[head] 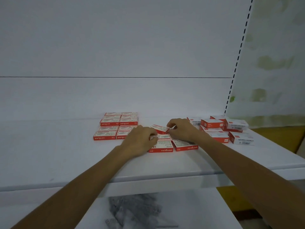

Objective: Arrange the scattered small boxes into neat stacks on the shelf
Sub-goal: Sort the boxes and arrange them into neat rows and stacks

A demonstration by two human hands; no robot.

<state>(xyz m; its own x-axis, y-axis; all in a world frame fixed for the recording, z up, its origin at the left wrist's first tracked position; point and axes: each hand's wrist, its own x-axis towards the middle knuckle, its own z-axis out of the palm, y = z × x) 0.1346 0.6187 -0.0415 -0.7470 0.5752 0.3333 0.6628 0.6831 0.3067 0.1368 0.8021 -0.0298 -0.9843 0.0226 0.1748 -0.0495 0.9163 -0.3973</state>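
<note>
Small red and white boxes lie on a white shelf [66,156]. To the left stand neat stacks of boxes [118,125] in two rows. In the middle, loose boxes [162,146] lie flat near each other. My left hand [140,139] has its fingers curled on the left end of one middle box [162,137]. My right hand [182,129] pinches the right end of a tilted box [159,128] lifted just above the others. Part of the loose boxes is hidden under both hands.
A scattered heap of white boxes with red ends [222,129] lies at the right of the shelf. A slotted upright [237,58] runs up the back panel at the right. The shelf's front edge [148,182] is near me, with a lower shelf beneath.
</note>
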